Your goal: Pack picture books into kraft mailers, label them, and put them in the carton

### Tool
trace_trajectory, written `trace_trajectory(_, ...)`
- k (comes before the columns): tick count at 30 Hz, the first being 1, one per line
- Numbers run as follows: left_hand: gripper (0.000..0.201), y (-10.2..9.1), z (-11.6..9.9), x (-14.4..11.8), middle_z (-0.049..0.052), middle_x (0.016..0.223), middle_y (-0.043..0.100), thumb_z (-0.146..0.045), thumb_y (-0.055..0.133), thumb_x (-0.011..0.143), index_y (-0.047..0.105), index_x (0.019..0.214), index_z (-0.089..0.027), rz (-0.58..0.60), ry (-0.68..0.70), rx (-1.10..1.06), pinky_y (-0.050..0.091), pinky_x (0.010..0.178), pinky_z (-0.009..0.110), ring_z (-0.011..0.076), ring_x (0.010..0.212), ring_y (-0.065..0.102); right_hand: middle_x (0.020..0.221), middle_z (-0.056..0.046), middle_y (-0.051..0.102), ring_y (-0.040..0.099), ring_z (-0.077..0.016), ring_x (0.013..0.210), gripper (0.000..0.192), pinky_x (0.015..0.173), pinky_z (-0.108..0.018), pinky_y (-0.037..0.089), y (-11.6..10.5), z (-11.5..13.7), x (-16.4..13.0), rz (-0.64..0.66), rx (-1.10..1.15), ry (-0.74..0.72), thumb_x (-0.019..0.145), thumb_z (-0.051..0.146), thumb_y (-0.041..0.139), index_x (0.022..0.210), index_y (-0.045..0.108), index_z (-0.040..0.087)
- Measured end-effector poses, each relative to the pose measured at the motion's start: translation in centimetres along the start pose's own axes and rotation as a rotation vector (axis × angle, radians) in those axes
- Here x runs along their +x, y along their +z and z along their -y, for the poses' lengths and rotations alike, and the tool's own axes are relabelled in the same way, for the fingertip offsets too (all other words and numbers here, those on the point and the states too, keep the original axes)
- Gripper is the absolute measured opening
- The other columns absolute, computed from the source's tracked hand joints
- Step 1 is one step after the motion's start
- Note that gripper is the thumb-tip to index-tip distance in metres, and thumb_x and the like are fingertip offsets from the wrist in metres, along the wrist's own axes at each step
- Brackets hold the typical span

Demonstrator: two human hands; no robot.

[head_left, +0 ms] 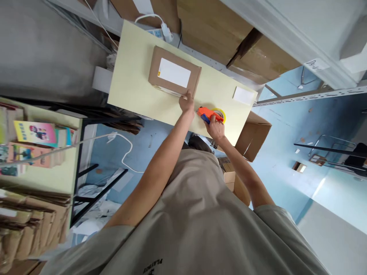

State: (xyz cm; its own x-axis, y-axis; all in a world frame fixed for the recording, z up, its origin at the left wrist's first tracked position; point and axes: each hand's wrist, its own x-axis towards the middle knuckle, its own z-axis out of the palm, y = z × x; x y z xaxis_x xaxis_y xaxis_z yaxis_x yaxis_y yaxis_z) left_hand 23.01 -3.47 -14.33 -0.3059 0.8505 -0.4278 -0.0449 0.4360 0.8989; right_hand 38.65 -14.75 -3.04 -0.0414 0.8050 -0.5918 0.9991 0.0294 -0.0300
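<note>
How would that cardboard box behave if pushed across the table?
The box lies flat and low, so it would likely slide, not tip. Its sealed cardboard looks stiff. The left hand touches its near edge; its weight cannot be told.

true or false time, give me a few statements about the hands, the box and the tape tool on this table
1. The left hand touches the cardboard box. True.
2. The right hand holds an orange tape dispenser. True.
3. The box lies open. False: it is closed, with a white label on top.
4. The dispenser rests on the box. False: it is on the table beside it.
5. A loose white label lies on the table. True.
</note>
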Motion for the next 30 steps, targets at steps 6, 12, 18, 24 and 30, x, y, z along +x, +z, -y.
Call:
trace_trajectory(6, 0.021, -6.6, 0.6, -3.9, 0.009, 0.103, 0.079, -0.037, 0.072, 0.104, 0.058, 0.093, -0.026, -0.14, -0.199, 0.095, 0.065, 0.098, 0.044, 0.0276, 0.109, 0.079, 0.135, -0.039, 0.078, 0.079, -0.0417, 0.131, 0.061, 0.116, -0.048, 0.056, 0.0, 1.0, -1.6, 0.122, -0.036, -0.227, 0.123, 0.04, 0.036, 0.163, 0.041, -0.007)
trace_trajectory(12, 0.043, -9.2, 0.3, -5.2, 0.014, 0.126, 0.082, -0.051, 0.089, 0.092, 0.064, 0.116, -0.026, -0.186, -0.025, 0.127, 0.063, 0.112, 0.047, 0.0298, 0.124, 0.079, 0.139, -0.041, 0.077, 0.08, -0.0399, 0.131, 0.056, 0.114, -0.046, 0.055, 1.3, 3.5, -3.0, 0.199, -0.021, -0.393, 0.123, 0.038, 0.038, 0.157, 0.049, -0.005)
trace_trajectory(18, 0.053, -8.5, -0.3, -4.9, 0.019, 0.13, 0.081, -0.056, 0.094, 0.09, 0.063, 0.118, -0.024, -0.176, -0.03, 0.149, 0.062, 0.12, 0.051, 0.0328, 0.13, 0.079, 0.138, -0.04, 0.078, 0.081, -0.0402, 0.131, 0.056, 0.116, -0.047, 0.055, 1.6, 2.1, -2.7, 0.177, -0.006, -0.342, 0.124, 0.037, 0.039, 0.16, 0.051, -0.004)
trace_trajectory(24, 0.053, -8.5, -0.3, -4.8, 0.017, 0.123, 0.081, -0.063, 0.091, 0.09, 0.059, 0.11, -0.026, -0.187, -0.043, 0.172, 0.064, 0.117, 0.05, 0.0328, 0.133, 0.078, 0.128, -0.038, 0.082, 0.083, -0.0431, 0.124, 0.057, 0.11, -0.051, 0.06, 1.7, -5.9, -4.3, 0.212, -0.025, -0.204, 0.123, 0.037, 0.05, 0.162, 0.05, -0.005)
trace_trajectory(30, 0.054, -8.4, -1.0, -5.0, 0.02, 0.129, 0.081, -0.059, 0.096, 0.089, 0.059, 0.109, -0.025, -0.205, -0.087, 0.195, 0.061, 0.125, 0.052, 0.0372, 0.141, 0.075, 0.137, -0.039, 0.079, 0.08, -0.0428, 0.128, 0.059, 0.119, -0.057, 0.054, -2.2, -9.6, 2.9, 0.0, -0.063, -0.209, 0.124, 0.033, 0.039, 0.167, 0.044, -0.008)
